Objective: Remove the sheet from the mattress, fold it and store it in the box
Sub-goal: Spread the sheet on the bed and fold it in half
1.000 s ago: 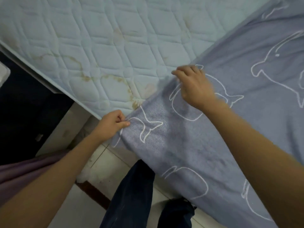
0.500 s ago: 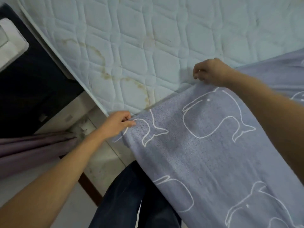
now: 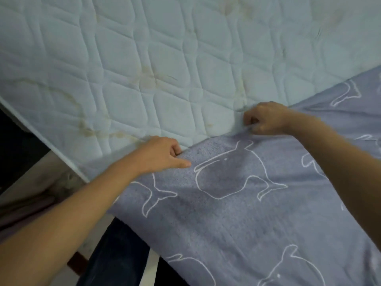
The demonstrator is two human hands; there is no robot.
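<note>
A blue-grey sheet (image 3: 237, 213) printed with white whale outlines covers the lower right of the view and hangs over the near edge of the mattress. The pale quilted mattress (image 3: 165, 58), stained in places, lies bare across the top and left. My left hand (image 3: 158, 155) pinches the sheet's folded-back edge near the mattress corner, index finger stretched along the cloth. My right hand (image 3: 266, 118) grips the same edge farther right, fingers curled round a bunch of fabric. No box is in view.
The mattress corner (image 3: 82, 176) juts out at lower left above a pale floor. A purple cloth (image 3: 24, 207) lies on the floor at the far left. My dark-trousered legs (image 3: 115, 254) stand at the bottom, beside the hanging sheet.
Both hands have carried the sheet's edge up onto the mattress. The left hand went from beside the corner to above the mattress surface; the right hand still grips the edge.
</note>
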